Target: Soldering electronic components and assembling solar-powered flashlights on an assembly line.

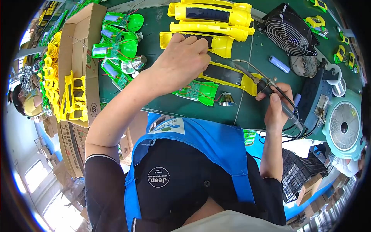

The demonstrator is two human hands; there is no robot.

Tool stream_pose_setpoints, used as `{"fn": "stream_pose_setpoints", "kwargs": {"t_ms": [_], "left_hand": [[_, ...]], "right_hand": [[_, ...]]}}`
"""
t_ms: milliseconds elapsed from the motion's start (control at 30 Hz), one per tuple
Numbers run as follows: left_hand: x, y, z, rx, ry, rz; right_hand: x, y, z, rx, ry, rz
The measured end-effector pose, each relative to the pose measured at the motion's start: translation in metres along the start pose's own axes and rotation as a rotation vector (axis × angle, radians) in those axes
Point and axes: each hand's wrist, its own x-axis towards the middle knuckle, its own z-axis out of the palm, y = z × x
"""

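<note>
My right hand is wrapped round the handle of a soldering iron, whose tip points up and left over the yellow plastic shells. Beneath that tip lies a yellow shell with a dark panel. My left hand is closed, knuckles up, between this shell and another yellow shell farther off. Its fingertips are hidden, so what they hold does not show. Just nearer than that hand lies a green lamp part with a circuit board, with a shiny reflector cup beside it.
More yellow shells lie at the back. Green lamp parts with batteries sit left, by a cardboard box. On the right are a black fan, a blue cylindrical battery, a solder spool and a pale green fan.
</note>
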Motion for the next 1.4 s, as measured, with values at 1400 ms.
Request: {"fn": "stream_pose_setpoints", "kwargs": {"t_ms": [1400], "left_hand": [[0.003, 0.051, 0.021, -0.053, 0.071, -0.145]], "right_hand": [[0.035, -0.011, -0.017, -0.147, -0.284, 0.24]]}}
